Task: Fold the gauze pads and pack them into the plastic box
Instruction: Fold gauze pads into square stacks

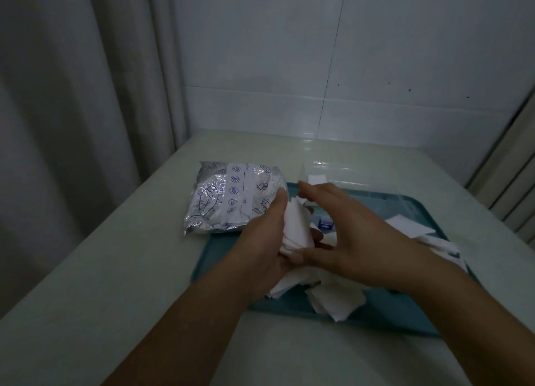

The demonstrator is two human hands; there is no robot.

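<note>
My left hand point(267, 240) holds a small bunch of white gauze pads point(298, 226) upright above the teal tray point(376, 313), fingers curled round them. My right hand point(341, 232) is beside the bunch, its thumb touching the lower edge and its fingers stretched over the top. More loose gauze pads point(335, 298) lie scattered in the tray, some under my right forearm. The clear plastic box point(338, 174) stands at the tray's far edge with something white inside.
A silvery printed zip bag point(231, 197) lies on the pale table point(130, 269), overlapping the tray's far left corner. A small blue object point(325, 224) sits in the tray behind my hands. A curtain hangs on the left, a tiled wall behind.
</note>
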